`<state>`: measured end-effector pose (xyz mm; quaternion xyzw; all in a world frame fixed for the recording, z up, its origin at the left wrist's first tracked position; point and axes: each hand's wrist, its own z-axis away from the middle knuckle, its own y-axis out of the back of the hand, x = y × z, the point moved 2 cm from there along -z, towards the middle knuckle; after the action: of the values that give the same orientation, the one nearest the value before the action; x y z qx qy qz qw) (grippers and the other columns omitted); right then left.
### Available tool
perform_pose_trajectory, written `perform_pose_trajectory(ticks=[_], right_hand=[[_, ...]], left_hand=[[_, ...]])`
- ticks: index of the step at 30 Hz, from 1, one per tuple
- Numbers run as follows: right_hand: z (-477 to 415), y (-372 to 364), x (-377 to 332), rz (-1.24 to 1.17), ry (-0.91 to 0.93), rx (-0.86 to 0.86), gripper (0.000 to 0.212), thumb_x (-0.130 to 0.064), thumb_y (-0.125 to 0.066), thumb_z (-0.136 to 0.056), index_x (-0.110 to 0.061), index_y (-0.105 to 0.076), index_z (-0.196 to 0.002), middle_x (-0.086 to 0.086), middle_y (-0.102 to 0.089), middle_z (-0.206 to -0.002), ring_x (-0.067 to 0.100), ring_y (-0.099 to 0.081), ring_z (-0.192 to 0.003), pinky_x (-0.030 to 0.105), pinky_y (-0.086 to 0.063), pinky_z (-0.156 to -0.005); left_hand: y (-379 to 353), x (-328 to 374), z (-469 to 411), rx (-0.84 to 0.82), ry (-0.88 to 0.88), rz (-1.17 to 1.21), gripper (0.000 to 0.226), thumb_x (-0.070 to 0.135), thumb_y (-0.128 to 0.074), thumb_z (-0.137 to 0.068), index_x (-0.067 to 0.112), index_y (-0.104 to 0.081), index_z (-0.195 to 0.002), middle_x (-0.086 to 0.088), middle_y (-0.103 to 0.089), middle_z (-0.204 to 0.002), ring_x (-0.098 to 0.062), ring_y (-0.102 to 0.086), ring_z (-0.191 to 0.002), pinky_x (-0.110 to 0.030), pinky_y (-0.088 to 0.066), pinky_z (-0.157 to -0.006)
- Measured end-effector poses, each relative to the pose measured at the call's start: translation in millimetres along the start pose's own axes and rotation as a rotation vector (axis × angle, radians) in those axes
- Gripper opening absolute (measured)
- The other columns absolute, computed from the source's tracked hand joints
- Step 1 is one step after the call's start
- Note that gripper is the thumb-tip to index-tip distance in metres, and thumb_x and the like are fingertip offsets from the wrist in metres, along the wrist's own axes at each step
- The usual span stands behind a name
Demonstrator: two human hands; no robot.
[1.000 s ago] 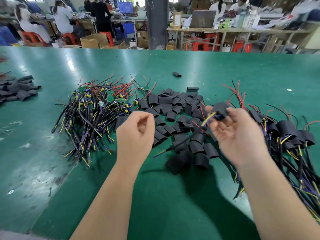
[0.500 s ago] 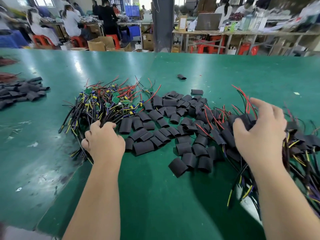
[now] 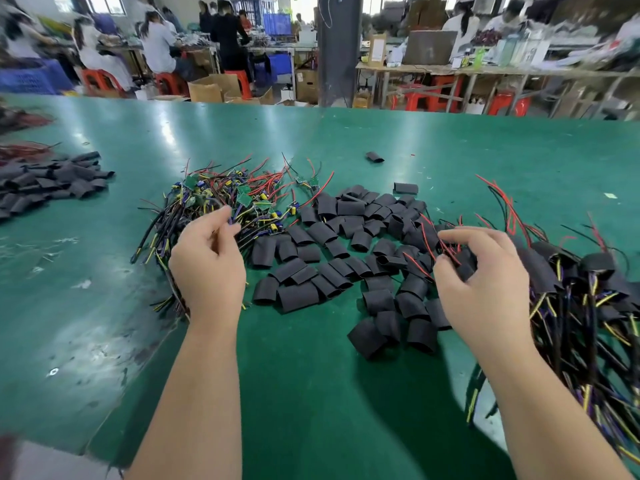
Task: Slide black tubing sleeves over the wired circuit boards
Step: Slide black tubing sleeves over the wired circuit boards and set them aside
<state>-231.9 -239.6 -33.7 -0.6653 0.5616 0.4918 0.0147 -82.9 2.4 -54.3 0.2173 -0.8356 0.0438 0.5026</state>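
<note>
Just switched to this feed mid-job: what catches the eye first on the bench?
A spread of loose black sleeves fills the middle of the green table. Left of it lies a tangle of bare wired boards, where the left hand reaches in; right of it, a heap of already sleeved ones, with the right hand curled at its edge.

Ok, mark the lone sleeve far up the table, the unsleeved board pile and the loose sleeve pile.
lone sleeve [image 3: 375, 156], head view, its middle.
unsleeved board pile [image 3: 245, 199], head view, a green board.
loose sleeve pile [image 3: 298, 296], head view, a front sleeve.
</note>
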Motion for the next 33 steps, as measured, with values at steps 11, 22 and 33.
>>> perform_pose_trajectory(ticks=[11, 22, 33], right_hand=[[11.7, -17.8, -2.9, -0.216, -0.109, -0.219, 0.024, -0.006, -0.060, -0.086, -0.027, -0.070, -0.085, -0.021, -0.069, -0.081, -0.006, -0.061, -0.077, 0.001, -0.041, -0.068], [14.4, -21.7, -3.4, -0.223, -0.094, -0.261, 0.026, -0.006, -0.060, -0.086, -0.030, -0.069, -0.081, -0.021, -0.069, -0.077, -0.006, -0.061, -0.075, 0.001, -0.040, -0.063], [14.5, -20.5, -7.7, -0.231, -0.087, -0.286, 0.024, -0.006, -0.059, -0.087, -0.027, -0.070, -0.082, -0.015, -0.070, -0.077, -0.003, -0.060, -0.068, 0.005, -0.041, -0.059]], left_hand=[[11.4, -12.2, -4.6, -0.003, 0.188, -0.726, 0.042, 0.039, -0.064, -0.081, 0.020, -0.059, -0.118, -0.011, -0.055, -0.123, -0.034, -0.043, -0.114, -0.042, -0.030, -0.090], [-4.9, -25.3, -12.0, -0.195, 0.264, -0.884, 0.049, 0.071, -0.048, -0.080, 0.024, -0.060, -0.083, 0.000, -0.064, -0.066, -0.028, -0.057, -0.083, -0.039, -0.013, -0.074], [2.9, -3.0, -25.5, -0.198, 0.064, -0.981, 0.035, 0.030, -0.037, -0.100, 0.010, -0.065, -0.090, -0.004, -0.054, -0.064, -0.024, -0.044, -0.068, -0.038, -0.023, -0.082]])
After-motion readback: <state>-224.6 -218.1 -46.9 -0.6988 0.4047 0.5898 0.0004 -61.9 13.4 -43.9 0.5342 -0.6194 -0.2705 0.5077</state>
